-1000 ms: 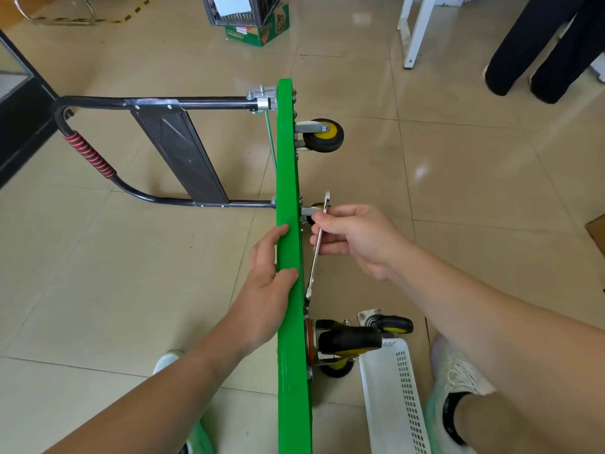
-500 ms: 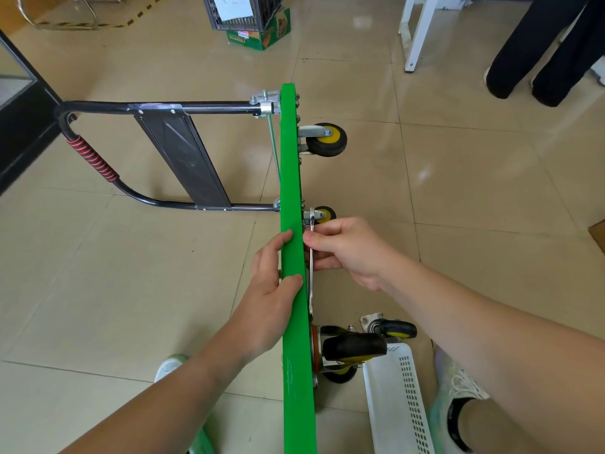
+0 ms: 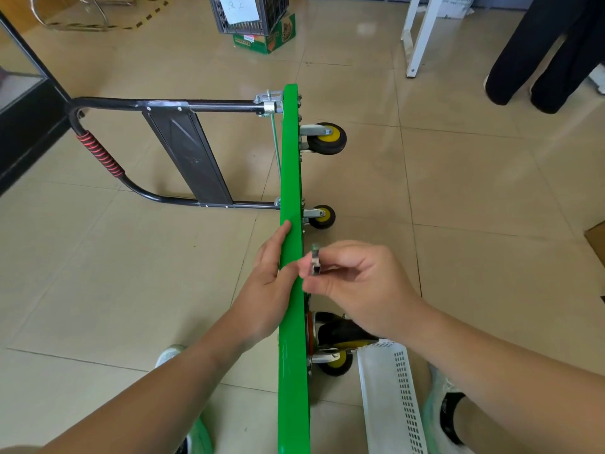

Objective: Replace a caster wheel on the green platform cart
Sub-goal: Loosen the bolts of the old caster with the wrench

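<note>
The green platform cart [image 3: 291, 165] stands on its side edge, its black folded handle [image 3: 98, 152] lying to the left. My left hand [image 3: 268, 283] grips the green deck's upper edge. My right hand [image 3: 357, 286] pinches a metal wrench [image 3: 315, 260] close to the deck's underside; most of the wrench is hidden behind my fingers. Two yellow-hubbed caster wheels, the far one [image 3: 327, 138] and the middle one [image 3: 322, 216], stick out to the right. A larger black caster [image 3: 343, 332] and a small wheel [image 3: 337, 363] sit below my right hand.
A white perforated tray [image 3: 393, 398] lies on the tiled floor right of the cart. A person's dark trouser legs [image 3: 540, 54] stand at the far right, beside a white table leg [image 3: 414, 34]. A crate on a green box [image 3: 258, 24] sits at the back.
My right hand has drawn the wrench nearer to me and down along the deck. The camera has tilted, so the cart sits lower in view. The left hand keeps its grip.
</note>
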Available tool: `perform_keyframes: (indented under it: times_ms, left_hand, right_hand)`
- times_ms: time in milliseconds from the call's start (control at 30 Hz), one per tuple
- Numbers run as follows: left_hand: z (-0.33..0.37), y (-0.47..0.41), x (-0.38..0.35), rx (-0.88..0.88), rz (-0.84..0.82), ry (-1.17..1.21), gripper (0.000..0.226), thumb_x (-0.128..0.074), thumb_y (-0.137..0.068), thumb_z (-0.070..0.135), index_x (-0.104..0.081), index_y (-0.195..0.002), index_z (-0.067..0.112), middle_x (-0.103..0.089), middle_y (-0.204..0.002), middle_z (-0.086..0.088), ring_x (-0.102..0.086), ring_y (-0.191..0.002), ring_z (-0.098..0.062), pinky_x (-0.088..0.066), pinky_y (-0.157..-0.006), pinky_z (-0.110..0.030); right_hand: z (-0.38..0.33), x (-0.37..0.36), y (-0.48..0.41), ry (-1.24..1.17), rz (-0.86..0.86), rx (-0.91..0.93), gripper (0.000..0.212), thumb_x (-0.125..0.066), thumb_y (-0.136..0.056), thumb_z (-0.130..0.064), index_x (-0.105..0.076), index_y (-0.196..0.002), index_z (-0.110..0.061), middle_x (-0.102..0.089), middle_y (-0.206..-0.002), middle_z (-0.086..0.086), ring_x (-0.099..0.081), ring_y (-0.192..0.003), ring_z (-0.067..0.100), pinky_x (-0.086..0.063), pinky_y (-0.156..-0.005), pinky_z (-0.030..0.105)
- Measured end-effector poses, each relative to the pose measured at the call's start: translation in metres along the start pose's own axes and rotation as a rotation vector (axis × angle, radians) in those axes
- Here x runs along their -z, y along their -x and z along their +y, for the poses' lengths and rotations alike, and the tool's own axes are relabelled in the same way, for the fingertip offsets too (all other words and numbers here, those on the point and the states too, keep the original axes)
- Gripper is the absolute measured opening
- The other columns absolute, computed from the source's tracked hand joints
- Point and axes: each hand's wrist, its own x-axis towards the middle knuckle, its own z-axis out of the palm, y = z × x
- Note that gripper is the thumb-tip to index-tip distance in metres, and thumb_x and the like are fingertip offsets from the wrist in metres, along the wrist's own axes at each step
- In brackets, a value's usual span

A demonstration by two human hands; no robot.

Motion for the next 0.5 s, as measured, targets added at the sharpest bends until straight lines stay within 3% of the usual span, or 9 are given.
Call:
perform_keyframes:
  times_ms: [67, 167, 233, 300, 333, 433, 500]
  left_hand:
    - [-0.001, 0.001, 0.0, -0.012, 0.006, -0.002, 0.059, -0.046, -0.107, 0.04, -0.021, -0.159, 0.052, -0.033, -0.159, 0.018, -0.038, -0.114, 0.034, -0.034, -0.09, 0.003]
    - [-0.002, 0.0, -0.002, -0.01, 0.02, -0.029, 0.058, -0.043, -0.112, 0.024, -0.02, -0.159, 0.049, -0.032, -0.156, 0.019, -0.034, -0.104, 0.042, -0.029, -0.08, 0.01]
    - [-0.001, -0.001, -0.001, 0.005, 0.017, -0.041, 0.06, -0.042, -0.111, 0.021, -0.021, -0.159, 0.05, -0.032, -0.156, 0.019, -0.035, -0.11, 0.038, -0.031, -0.088, 0.007]
    - [-0.001, -0.001, 0.0, 0.009, 0.014, -0.029, 0.061, -0.042, -0.111, 0.021, -0.022, -0.159, 0.051, -0.033, -0.159, 0.018, -0.039, -0.127, 0.021, -0.036, -0.111, -0.014]
    - [-0.001, -0.001, 0.0, 0.008, 0.011, -0.024, 0.061, -0.042, -0.111, 0.02, -0.022, -0.159, 0.051, -0.034, -0.159, 0.016, -0.042, -0.129, 0.013, -0.038, -0.113, -0.023]
    - [-0.003, -0.006, 0.0, 0.007, 0.013, -0.005, 0.06, -0.044, -0.109, 0.023, -0.025, -0.157, 0.052, -0.041, -0.152, 0.012, -0.057, -0.114, 0.005, -0.049, -0.098, -0.026]
    - [-0.004, -0.008, 0.001, 0.016, 0.002, 0.012, 0.06, -0.047, -0.099, 0.034, -0.028, -0.152, 0.056, -0.047, -0.147, 0.005, -0.066, -0.104, -0.012, -0.058, -0.092, -0.04]
  right_hand:
    - [0.001, -0.002, 0.007, 0.012, 0.003, 0.041, 0.028, -0.08, -0.077, 0.006, -0.078, -0.099, -0.01, -0.073, -0.094, 0.008, -0.073, -0.092, 0.021, -0.058, -0.088, 0.032]
    - [-0.003, 0.0, 0.002, -0.005, 0.084, 0.068, 0.025, -0.078, -0.078, 0.007, -0.077, -0.1, -0.006, -0.076, -0.099, 0.004, -0.074, -0.095, 0.018, -0.058, -0.089, 0.031]
    - [-0.008, 0.005, -0.009, -0.023, 0.14, 0.05, 0.023, -0.076, -0.081, 0.006, -0.077, -0.097, -0.01, -0.078, -0.099, 0.002, -0.074, -0.092, 0.017, -0.059, -0.086, 0.032]
    - [-0.01, 0.011, -0.023, -0.045, 0.179, -0.012, 0.025, -0.074, -0.084, 0.004, -0.076, -0.097, -0.018, -0.078, -0.09, -0.001, -0.075, -0.086, 0.018, -0.061, -0.081, 0.033]
    - [-0.009, 0.013, -0.031, -0.055, 0.191, -0.055, 0.025, -0.072, -0.086, 0.003, -0.075, -0.096, -0.019, -0.078, -0.085, -0.001, -0.074, -0.082, 0.019, -0.062, -0.077, 0.033]
    - [0.001, 0.016, -0.052, -0.118, 0.197, -0.219, 0.019, -0.068, -0.091, 0.0, -0.074, -0.094, -0.017, -0.074, -0.079, -0.002, -0.073, -0.074, 0.016, -0.062, -0.071, 0.029]
    - [0.009, 0.016, -0.063, -0.141, 0.186, -0.309, 0.012, -0.067, -0.092, -0.003, -0.073, -0.096, -0.013, -0.072, -0.08, 0.001, -0.072, -0.073, 0.017, -0.062, -0.072, 0.031]
